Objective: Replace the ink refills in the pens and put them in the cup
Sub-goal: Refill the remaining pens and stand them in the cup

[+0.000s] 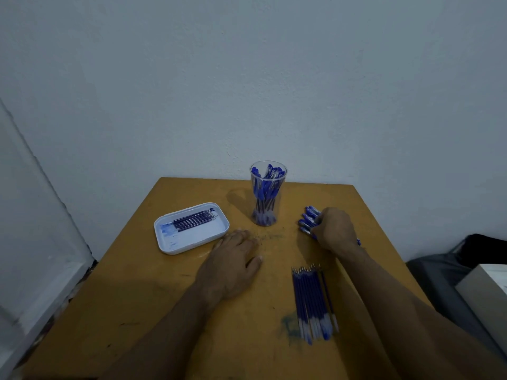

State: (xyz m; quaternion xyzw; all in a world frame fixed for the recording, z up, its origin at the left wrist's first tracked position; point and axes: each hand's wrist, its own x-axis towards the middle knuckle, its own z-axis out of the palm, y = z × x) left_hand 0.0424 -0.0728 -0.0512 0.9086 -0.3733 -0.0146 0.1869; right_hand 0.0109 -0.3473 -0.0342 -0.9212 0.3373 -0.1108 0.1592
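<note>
Curling right hand (333, 231) fingers round pens (308, 220); left hand (233, 259) flat, fingers relaxed.

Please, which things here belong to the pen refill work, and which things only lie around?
For the job:
pens under the right hand
cup holding pens
loose refills on the table
white tray with refills
left hand, flat on the table

Just lying about:
white box, at right
dark bag beside it
</note>
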